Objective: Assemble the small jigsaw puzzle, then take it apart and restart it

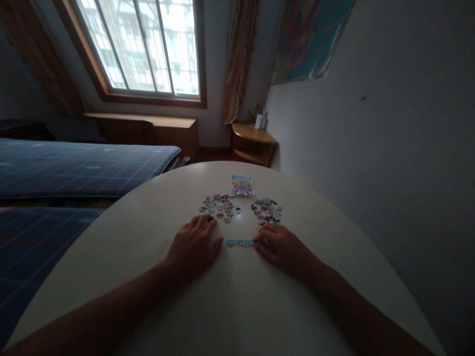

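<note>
My left hand (193, 243) lies palm down on the table with its thumb stretched away from the fingers. Its fingertips touch the near edge of a loose heap of jigsaw pieces (218, 204). A short light-blue strip of joined jigsaw pieces (239, 243) lies between my hands. At the strip's right end, the thumb and forefinger of my right hand (276, 245) are closed on it; the exact contact is partly hidden. Beyond that hand is a second heap of jigsaw pieces (266, 210). One single jigsaw piece (238, 210) sits between the heaps.
A picture packet (242, 186) lies behind the heaps on the round white table (156, 316). To the left is a bed with a plaid mattress (85, 165). A wooden corner shelf (254, 141) stands beyond the table, and a wall (393, 163) runs along the right.
</note>
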Demonstrator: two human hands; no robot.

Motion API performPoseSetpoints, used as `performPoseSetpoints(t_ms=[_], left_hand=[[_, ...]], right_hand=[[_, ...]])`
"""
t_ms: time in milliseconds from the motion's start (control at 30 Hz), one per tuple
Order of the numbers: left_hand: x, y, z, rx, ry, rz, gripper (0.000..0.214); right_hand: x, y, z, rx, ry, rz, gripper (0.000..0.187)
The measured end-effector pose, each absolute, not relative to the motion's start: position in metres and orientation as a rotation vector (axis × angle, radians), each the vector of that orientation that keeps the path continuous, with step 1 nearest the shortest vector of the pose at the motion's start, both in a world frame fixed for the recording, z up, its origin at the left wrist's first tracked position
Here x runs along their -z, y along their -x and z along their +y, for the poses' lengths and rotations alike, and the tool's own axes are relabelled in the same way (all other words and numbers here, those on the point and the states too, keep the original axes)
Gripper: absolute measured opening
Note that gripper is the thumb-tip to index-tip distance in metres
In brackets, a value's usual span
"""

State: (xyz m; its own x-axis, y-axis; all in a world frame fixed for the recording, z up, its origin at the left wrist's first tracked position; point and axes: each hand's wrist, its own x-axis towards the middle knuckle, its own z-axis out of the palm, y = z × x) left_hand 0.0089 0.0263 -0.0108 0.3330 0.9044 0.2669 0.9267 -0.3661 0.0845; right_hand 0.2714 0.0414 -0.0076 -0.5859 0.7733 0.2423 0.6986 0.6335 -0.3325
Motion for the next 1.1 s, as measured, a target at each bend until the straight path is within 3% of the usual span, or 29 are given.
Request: performPoseSetpoints(t_ms=[200,467,1100], left_hand=[[0.0120,-0.0077,0.0264,0.518,2.609,-1.541,0.027],[0.0183,-0.0065,0.0315,0.538,2.975,-0.929,0.019],[0.0154,-0.0071,0.0304,0.558,2.936,-0.932,0.017]], right_hand=[[0.0090,-0.2711,0.0416,-0.256,1.141,-2.492,0.010],[0.0070,-0.2701,0.0407,-0.239,1.135,-2.499,0.009],[0.0130,-0.2710,0.0416,-0.265,1.071,-2.504,0.011]])
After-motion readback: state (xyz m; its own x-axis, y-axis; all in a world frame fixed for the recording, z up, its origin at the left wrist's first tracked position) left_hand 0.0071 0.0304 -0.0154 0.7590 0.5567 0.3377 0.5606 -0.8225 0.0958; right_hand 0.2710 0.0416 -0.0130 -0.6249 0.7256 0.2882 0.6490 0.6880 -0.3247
